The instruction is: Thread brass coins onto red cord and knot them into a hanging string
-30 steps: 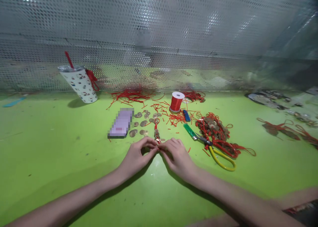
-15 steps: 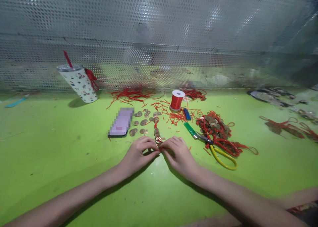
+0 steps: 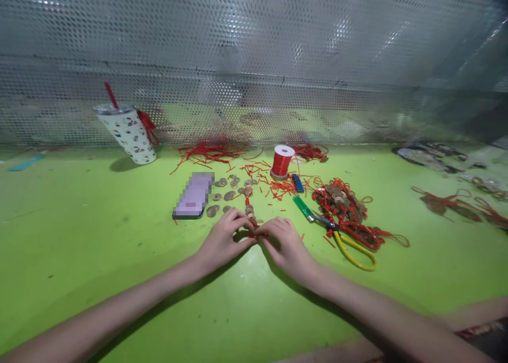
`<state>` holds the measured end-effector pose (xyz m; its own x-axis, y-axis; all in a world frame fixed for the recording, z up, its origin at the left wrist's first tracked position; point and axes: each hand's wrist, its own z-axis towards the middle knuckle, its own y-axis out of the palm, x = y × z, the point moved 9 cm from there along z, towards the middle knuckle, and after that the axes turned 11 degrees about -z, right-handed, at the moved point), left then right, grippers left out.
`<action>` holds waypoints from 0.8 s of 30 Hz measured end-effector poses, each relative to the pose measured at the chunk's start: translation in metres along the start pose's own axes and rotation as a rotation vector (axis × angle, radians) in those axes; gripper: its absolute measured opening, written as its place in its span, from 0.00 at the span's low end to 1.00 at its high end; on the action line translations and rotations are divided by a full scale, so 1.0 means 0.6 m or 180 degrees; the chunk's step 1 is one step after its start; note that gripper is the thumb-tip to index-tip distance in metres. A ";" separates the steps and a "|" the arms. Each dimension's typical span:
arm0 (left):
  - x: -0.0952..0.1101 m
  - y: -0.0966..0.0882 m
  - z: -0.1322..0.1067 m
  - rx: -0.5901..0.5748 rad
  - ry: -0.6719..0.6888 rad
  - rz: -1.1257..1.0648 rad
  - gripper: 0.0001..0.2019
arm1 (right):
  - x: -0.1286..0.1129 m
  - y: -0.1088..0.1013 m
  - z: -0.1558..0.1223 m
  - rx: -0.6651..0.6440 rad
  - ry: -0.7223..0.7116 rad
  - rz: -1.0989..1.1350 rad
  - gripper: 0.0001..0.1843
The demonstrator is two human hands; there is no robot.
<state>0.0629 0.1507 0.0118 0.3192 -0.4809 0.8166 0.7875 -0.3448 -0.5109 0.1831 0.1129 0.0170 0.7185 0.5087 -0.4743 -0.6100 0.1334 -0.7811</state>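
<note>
Both my hands meet low in the middle, fingertips almost touching. My left hand (image 3: 230,236) pinches red cord at the lower end of a string of coins (image 3: 250,210). Opposite it, my right hand (image 3: 286,246) is closed in a pinch on the same red cord. The string of coins lies away from me on the green table, with a knotted red loop at its far end; my fingers hide its near end. Loose brass coins (image 3: 229,195) lie just beyond my left hand. Scissors (image 3: 337,227) with red and yellow handles rest right of my right hand.
A phone (image 3: 194,193) lies left of the coins. Farther back stand a red cord spool (image 3: 282,164) and a patterned cup (image 3: 129,135) with a straw. A green lighter (image 3: 304,208), a blue lighter (image 3: 297,183) and a pile of corded coins (image 3: 341,201) are at right. Perforated mesh (image 3: 254,61) rises behind.
My left fingers have shifted slightly up and over the near end of the coin string, covering a coin that showed before. My right hand stays almost in place.
</note>
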 end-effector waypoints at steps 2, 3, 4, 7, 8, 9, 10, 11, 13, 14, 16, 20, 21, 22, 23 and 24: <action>0.001 0.002 0.002 -0.0006 0.0002 -0.0044 0.03 | 0.000 -0.001 0.000 0.0019 0.0003 0.0038 0.07; 0.001 0.003 0.003 0.0000 0.0004 -0.0065 0.03 | 0.001 -0.001 0.000 0.0025 0.0015 0.0043 0.07; 0.001 0.004 0.004 0.0013 0.0007 -0.0079 0.03 | 0.001 -0.001 0.000 0.0030 0.0031 0.0041 0.07; 0.002 0.003 0.006 0.0067 0.0028 -0.0090 0.03 | 0.001 -0.002 0.000 0.0046 0.0062 0.0058 0.08; 0.002 0.003 0.006 0.0083 0.0030 -0.0092 0.04 | 0.001 -0.003 0.000 0.0049 0.0063 0.0074 0.08; 0.001 0.003 0.007 0.0096 0.0027 -0.0099 0.04 | 0.001 -0.003 0.001 0.0050 0.0064 0.0086 0.08; 0.001 0.002 0.007 0.0103 0.0027 -0.0110 0.05 | 0.001 -0.003 0.001 0.0052 0.0068 0.0090 0.08; 0.001 0.002 0.007 0.0102 0.0028 -0.0123 0.05 | 0.001 -0.004 0.001 0.0053 0.0072 0.0093 0.08; 0.001 0.003 0.008 0.0092 0.0044 -0.0149 0.04 | 0.001 -0.005 0.001 0.0059 0.0080 0.0097 0.09; 0.002 0.003 0.008 0.0089 0.0058 -0.0162 0.04 | 0.001 -0.006 0.002 0.0061 0.0083 0.0099 0.09; 0.004 0.002 0.007 0.0095 0.0089 -0.0195 0.04 | 0.001 -0.007 0.002 0.0061 0.0104 0.0099 0.09; 0.007 -0.001 0.004 0.0124 0.0103 -0.0243 0.03 | 0.005 -0.005 0.001 0.0047 0.0188 0.0060 0.07; 0.007 -0.002 0.003 0.0141 0.0103 -0.0244 0.02 | 0.005 -0.005 0.001 0.0056 0.0198 0.0055 0.07; 0.007 -0.003 0.002 0.0160 0.0102 -0.0242 0.02 | 0.006 -0.004 0.001 0.0064 0.0200 0.0056 0.07; 0.007 -0.004 0.001 0.0180 0.0099 -0.0240 0.02 | 0.006 -0.004 0.000 0.0072 0.0196 0.0061 0.07; 0.006 -0.005 0.000 0.0196 0.0090 -0.0238 0.02 | 0.006 -0.003 0.000 0.0077 0.0189 0.0066 0.07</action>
<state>0.0617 0.1499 0.0162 0.2439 -0.4786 0.8435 0.8397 -0.3309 -0.4306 0.1867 0.1146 0.0167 0.7238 0.4602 -0.5142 -0.6324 0.1442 -0.7611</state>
